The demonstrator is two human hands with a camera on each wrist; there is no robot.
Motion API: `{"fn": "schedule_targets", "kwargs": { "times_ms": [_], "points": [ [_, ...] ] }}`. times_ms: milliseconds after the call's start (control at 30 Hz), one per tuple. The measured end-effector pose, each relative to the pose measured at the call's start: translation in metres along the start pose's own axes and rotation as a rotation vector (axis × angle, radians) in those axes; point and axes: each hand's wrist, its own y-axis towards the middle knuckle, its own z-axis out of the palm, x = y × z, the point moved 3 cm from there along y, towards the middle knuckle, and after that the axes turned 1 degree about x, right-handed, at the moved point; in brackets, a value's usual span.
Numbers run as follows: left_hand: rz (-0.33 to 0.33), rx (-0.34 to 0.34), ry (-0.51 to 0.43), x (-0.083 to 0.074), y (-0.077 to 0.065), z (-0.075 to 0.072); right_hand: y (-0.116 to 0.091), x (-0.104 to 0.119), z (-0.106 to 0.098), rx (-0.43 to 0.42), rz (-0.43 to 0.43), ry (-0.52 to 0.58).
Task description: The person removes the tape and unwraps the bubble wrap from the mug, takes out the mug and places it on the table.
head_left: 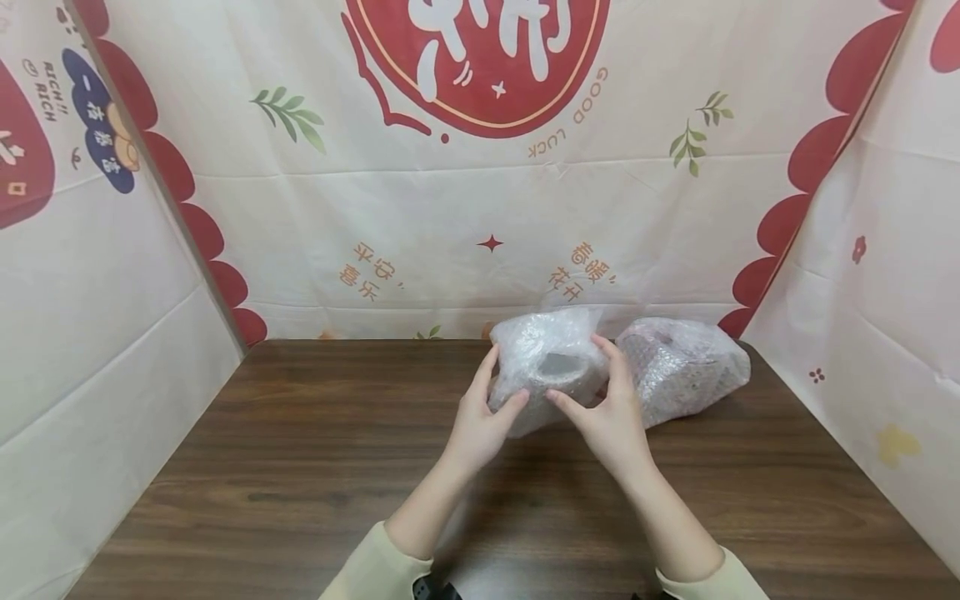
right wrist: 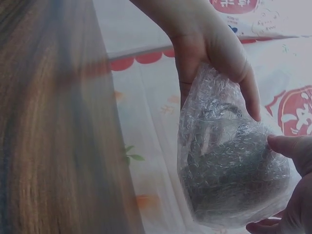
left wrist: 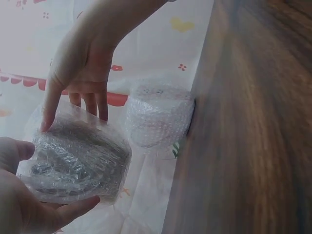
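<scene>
Between both hands is a bubble-wrapped package (head_left: pixel 551 375), held up off the table, with a dark grey object showing dimly through the clear wrap. My left hand (head_left: pixel 480 421) grips its left side, thumb on the near face and fingers round the side. On the opposite side my right hand (head_left: pixel 611 421) grips it the same way, its thumb close to the left one. What the wrapped object is cannot be made out in the right wrist view of the package (right wrist: pixel 239 170). A second bubble-wrapped package (head_left: pixel 686 371), pinkish inside, rests on the table just right of the right hand.
The dark wood table (head_left: pixel 315 467) runs back to a printed cloth backdrop (head_left: pixel 450 208). Cloth side walls stand at the left (head_left: pixel 97 333) and the right (head_left: pixel 870 333).
</scene>
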Motion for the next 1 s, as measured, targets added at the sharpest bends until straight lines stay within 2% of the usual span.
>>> {"fn": "schedule_targets", "kwargs": {
  "times_ms": [167,400,800,1000],
  "points": [
    [-0.001,-0.022,0.004,0.02,-0.003,-0.003,-0.004,0.002,0.002,0.01,-0.031,-0.007],
    [0.009,-0.041,0.005,0.019,-0.014,-0.008,-0.012,0.006,0.005,0.029,-0.041,0.013],
    [-0.06,-0.035,-0.097,0.023,-0.034,-0.015,-0.03,0.002,0.009,0.098,-0.062,0.044],
    [-0.092,-0.013,-0.117,0.028,-0.043,-0.016,-0.039,0.0,0.009,0.136,-0.087,0.043]
  ]
}}
